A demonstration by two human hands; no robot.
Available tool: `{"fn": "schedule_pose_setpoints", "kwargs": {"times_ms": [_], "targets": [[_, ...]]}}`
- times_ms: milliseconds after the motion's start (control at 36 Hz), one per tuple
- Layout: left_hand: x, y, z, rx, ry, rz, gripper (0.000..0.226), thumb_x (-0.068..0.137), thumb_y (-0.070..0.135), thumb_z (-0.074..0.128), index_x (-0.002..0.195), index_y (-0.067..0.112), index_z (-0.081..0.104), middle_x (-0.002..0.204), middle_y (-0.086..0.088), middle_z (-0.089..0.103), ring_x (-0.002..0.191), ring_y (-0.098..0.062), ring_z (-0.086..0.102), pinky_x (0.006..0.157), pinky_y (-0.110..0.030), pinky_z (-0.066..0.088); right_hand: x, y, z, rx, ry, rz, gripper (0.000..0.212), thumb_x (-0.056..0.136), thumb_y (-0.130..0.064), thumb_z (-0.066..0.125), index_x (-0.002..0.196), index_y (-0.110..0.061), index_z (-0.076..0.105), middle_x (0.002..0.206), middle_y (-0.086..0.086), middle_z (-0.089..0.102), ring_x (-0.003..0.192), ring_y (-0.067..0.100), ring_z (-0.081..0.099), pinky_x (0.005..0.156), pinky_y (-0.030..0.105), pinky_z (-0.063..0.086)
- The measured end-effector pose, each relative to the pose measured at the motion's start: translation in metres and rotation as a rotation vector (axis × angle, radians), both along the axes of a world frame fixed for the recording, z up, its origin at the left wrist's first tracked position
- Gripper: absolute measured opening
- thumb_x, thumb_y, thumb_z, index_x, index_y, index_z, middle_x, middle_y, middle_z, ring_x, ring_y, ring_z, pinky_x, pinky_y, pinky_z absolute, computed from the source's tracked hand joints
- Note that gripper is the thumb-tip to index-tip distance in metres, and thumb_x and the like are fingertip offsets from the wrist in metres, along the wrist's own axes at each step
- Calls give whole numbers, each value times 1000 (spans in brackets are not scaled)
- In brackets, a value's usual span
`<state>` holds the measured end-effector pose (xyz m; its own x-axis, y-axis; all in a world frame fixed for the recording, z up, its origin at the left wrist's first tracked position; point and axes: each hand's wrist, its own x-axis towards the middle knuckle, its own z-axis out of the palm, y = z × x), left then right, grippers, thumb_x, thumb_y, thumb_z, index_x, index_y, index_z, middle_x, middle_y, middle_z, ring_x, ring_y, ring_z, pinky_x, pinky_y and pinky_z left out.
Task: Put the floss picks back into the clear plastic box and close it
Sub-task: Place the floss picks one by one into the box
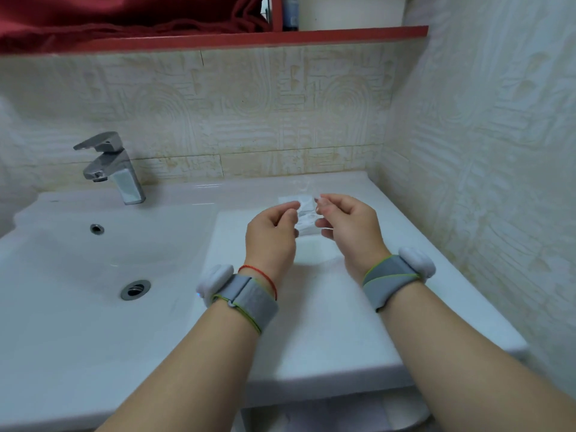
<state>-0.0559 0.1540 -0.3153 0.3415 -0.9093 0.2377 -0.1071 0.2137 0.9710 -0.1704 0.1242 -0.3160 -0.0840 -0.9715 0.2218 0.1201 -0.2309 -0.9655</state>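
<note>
Behind our left hand [270,241] sits a grey fabric strap [249,302] edged yellow-green, carrying a white rounded pod [215,280]; a thin red string [263,277] circles that wrist too; our right hand [350,227] has a matching strap [389,279] and pod [416,263].

Centre of frame: clear plastic box [307,218] held between left hand [271,232] and right hand [349,226], above the flat white ceramic countertop [327,322]. Left of frame: sunken white basin [78,263], its round metal drain [135,289] toward the lower edge; chrome lever faucet [112,168] behind the basin, against the embossed tiled wall [280,120]. Top of frame: long red shelf [249,39] above that wall
</note>
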Motion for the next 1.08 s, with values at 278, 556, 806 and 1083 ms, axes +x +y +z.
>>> {"fn": "schedule_pose_setpoints", "kwargs": {"times_ms": [278,556,806,1083], "targets": [[0,-52,12,67,280,-63,17,87,12,63,100,22,66,87,3,69,65,-8,64,58,-22,48,12,-47,15,7,-66,59,4,84,-17,72,84,-18,68,69,-5,67,60,8,62,58,22,50],[-4,-81,2,17,407,-8,17,79,9,73,94,16,68,77,0,70,62,-13,66,54,-22,49,10,-72,-3,-338,250,-262,17,81,-21,72,71,-31,64,72,-10,66,61,0,57,63,14,46],[-1,-75,-1,52,545,-130,14,85,10,69,99,13,68,96,-12,72,77,-21,66,64,-25,52,12,-67,-6,-499,486,-237,17,79,-16,72,71,-28,63,73,-9,62,65,8,59,63,16,46],[3,-70,2,99,661,-179,14,87,9,61,84,17,71,85,-7,69,73,-18,64,61,-23,47,16,-61,-4,-418,484,-86,16,80,-12,71,83,-28,72,82,-4,68,66,6,58,66,14,45]]}}
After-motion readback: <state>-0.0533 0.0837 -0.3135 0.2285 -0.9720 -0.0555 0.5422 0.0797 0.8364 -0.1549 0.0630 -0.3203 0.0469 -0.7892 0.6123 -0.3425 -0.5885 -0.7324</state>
